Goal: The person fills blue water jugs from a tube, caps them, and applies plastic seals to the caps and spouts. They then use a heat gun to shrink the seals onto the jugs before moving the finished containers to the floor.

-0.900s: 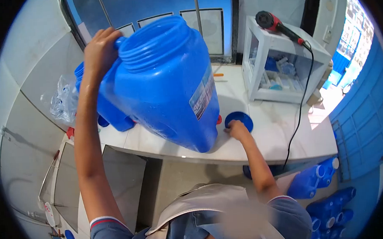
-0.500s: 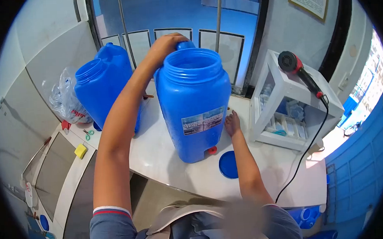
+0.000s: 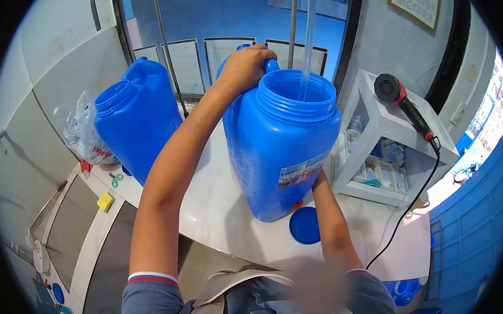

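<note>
A large blue water container with a wide, uncapped mouth stands tilted on the white counter. My left hand is wrapped around its top handle. A clear column, apparently a stream of water, comes down from above into the mouth. My right forearm reaches past the container's right side; the hand itself is hidden behind it. A round blue lid lies on the counter near that forearm, just below a red tap part at the container's base.
Left of my arm stands a second uncapped blue container, beside a clear plastic bag. Scissors and a yellow sponge lie on the counter. At right, a heat gun rests on a white cabinet, its cord hanging down.
The blue container has shifted right and tilted, with my left hand on its handle. My right hand has gone out of sight behind it. The clear stream now shows in the mouth.
</note>
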Available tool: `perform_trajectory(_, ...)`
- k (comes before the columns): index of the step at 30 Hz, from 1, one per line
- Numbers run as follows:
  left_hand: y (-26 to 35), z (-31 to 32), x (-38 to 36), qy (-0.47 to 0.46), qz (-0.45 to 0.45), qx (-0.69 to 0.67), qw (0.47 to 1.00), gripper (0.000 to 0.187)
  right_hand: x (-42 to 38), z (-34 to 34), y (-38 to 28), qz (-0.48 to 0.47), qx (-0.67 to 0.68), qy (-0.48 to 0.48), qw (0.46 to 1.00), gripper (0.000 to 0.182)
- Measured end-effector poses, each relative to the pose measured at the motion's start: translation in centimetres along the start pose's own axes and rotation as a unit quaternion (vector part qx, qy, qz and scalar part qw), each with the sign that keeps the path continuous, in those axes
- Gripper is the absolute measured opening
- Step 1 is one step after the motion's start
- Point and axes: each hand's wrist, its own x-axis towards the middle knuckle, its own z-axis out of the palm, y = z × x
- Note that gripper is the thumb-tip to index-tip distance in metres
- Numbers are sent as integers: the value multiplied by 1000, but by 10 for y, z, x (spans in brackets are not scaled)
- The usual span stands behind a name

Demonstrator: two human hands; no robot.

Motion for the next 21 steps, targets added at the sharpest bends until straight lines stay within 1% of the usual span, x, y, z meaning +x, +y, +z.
perform_trajectory(1,1,0,0,-1,-1,-1,1000,26,2,0,-3,-2,-4,2,1000,23)
perform_trajectory(3,-5,-1,1,-51,-6,15,999,39,7,-3,-7,-4,-22,5,1000,23)
perform_trajectory(4,-9,0,0,-52,-10,16,998,39,8,-5,-8,-6,-31,8,999,22)
perform_trajectory(6,-18,0,-6,36,75,-94,992,52,11,-6,-12,-8,-47,10,999,22)
perform_trajectory(8,-21,-8,-22,21,45,-105,993,56,12,-8,-14,-10,-66,13,998,21)
perform_trajectory(10,-24,-13,-54,144,24,-101,984,47,16,-14,-14,-13,-91,12,996,21)
perform_trajectory(12,-18,-11,-110,186,-61,-142,970,39,15,-20,-15,-17,-127,9,992,20)
perform_trajectory(13,-15,-6,-143,163,-118,-168,965,33,14,-26,-19,-20,-156,14,987,20)
perform_trajectory(14,-22,5,-175,188,-80,-154,967,30,12,-34,-18,-24,-190,21,981,19)
perform_trajectory(15,-19,5,-210,119,-159,-137,970,30,10,-41,-23,-30,-247,34,968,19)
perform_trajectory(16,-28,14,-243,133,-139,-137,972,31,1,-51,-26,-32,-332,49,942,19)
perform_trajectory(17,-31,10,-275,65,-202,-144,967,31,-12,-60,-31,-23,-445,63,893,19)
perform_trajectory(18,-38,5,-302,29,-236,-127,963,29,-31,-70,-37,-4,-585,66,808,18)
perform_trajectory(19,-46,-3,-327,-8,-267,-110,957,27,-53,-81,-41,21,-724,39,689,18)
perform_trajectory(20,-56,-8,-352,5,-273,-121,954,26,-79,-86,-42,58,-802,-14,595,18)
perform_trajectory(21,-65,-16,-375,15,-278,-134,951,24,-108,-99,-37,-28,-868,-98,485,18)
